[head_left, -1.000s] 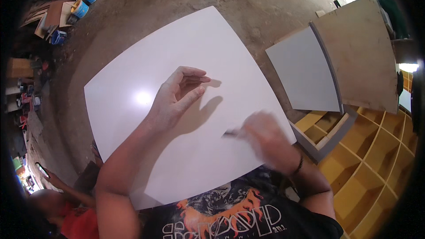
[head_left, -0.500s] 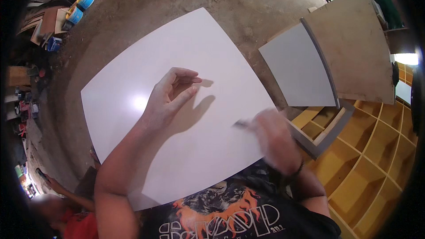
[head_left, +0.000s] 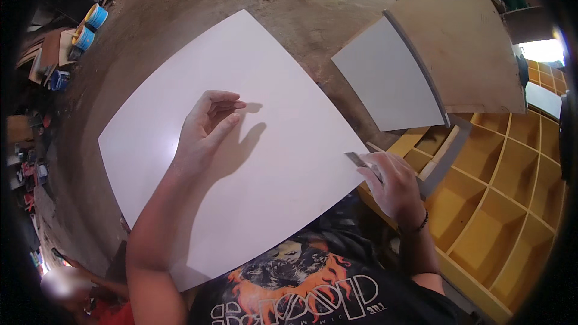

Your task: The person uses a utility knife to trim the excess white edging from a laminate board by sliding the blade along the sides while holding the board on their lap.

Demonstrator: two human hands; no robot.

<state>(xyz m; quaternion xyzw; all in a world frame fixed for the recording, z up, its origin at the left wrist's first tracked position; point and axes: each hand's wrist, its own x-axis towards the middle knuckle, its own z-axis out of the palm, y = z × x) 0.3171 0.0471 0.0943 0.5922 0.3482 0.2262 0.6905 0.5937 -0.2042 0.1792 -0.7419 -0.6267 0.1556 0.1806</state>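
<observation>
Right in front of the black shirt (head_left: 289,289), a broad white panel (head_left: 289,114), lying flat, four-cornered, plain and smooth, with a soft glare beside the left wrist and a forearm shadow across the surface. Over the panel, the left hand (head_left: 203,129), half curled, thumb apart from fingers, nothing visible in the grasp. By the right-hand corner, the right hand (head_left: 394,186), closed around a narrow, flat grey blade (head_left: 356,159), outer end bare.
</observation>
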